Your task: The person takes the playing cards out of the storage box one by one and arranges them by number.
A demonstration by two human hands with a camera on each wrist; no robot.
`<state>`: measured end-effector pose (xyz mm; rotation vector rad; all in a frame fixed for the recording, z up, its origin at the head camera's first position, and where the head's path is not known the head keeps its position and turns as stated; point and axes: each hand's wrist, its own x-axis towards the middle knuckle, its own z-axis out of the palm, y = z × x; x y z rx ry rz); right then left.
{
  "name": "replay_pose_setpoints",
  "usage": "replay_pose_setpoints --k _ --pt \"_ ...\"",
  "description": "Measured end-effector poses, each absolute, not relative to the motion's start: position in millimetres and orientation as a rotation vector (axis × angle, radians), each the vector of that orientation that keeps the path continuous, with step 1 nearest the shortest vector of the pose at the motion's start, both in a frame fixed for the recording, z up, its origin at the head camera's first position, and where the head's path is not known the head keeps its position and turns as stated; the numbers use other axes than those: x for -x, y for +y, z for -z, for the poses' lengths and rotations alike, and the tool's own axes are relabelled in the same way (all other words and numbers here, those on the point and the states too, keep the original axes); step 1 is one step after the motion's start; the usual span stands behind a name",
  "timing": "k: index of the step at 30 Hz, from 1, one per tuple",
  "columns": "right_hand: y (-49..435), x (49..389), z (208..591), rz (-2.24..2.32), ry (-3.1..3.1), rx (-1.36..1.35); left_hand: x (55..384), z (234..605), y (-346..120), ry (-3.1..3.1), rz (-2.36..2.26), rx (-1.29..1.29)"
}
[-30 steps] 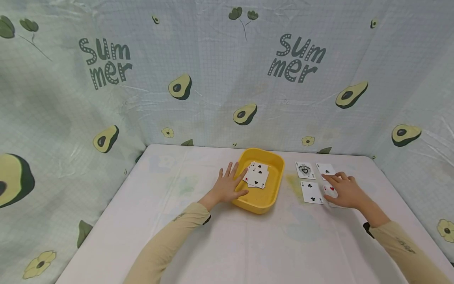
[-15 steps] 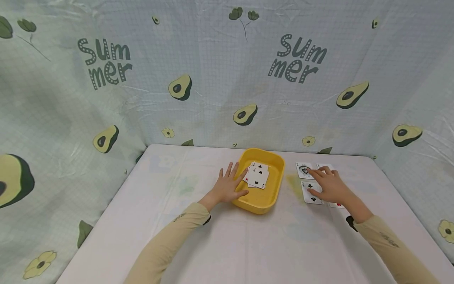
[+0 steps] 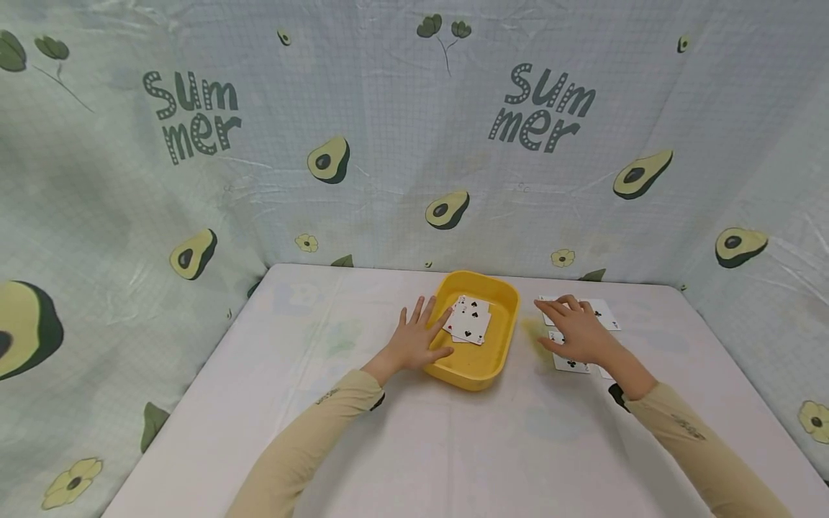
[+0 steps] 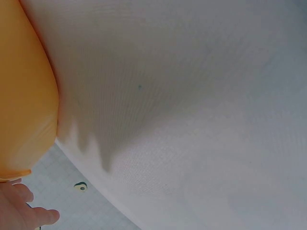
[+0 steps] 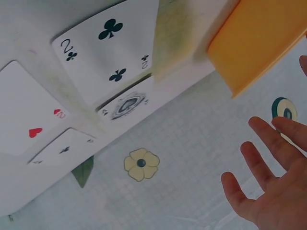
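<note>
My left hand [image 3: 411,342] lies with spread fingers along the left rim of a yellow plastic tray [image 3: 499,360]. Inside the tray is a small overlapping pile of playing cards [image 3: 471,327] with spade pips showing. Over the loose cards to the right hovers my right hand [image 3: 578,334], fingers loosely spread and holding nothing. Beneath it lie four-cornered rows of face-up cards: the two of clubs [image 5: 108,50], the ace of spades [image 5: 128,105], the two of hearts [image 5: 26,115] and the ace of clubs [image 5: 64,149]. In the head view my right hand covers parts of them.
A white cloth covers the table [image 3: 388,446], with a faint yellow patch between the tray and the cards. Behind the table and at both sides hangs a curtain [image 3: 388,108] printed with avocados, flowers and lettering.
My right hand has moved left across the cards, from the two of hearts toward the tray, uncovering the ace of clubs. My left hand and the tray have stayed put.
</note>
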<state>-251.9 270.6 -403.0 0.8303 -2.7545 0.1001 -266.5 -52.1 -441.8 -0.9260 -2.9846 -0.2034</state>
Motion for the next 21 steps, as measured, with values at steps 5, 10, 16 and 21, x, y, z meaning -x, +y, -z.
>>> replay_pose_setpoints --k 5,10,16,21 --pt "259 254 403 -0.092 -2.730 -0.857 265 441 -52 -2.972 0.226 0.934" --pt "249 258 404 -0.090 -2.745 -0.860 266 442 -52 -2.965 0.224 0.938" --pt "240 262 405 -0.092 -2.725 -0.898 268 445 -52 -2.974 0.214 0.928" --pt "229 262 402 -0.079 -2.738 -0.908 268 445 -51 -2.994 0.206 0.923"
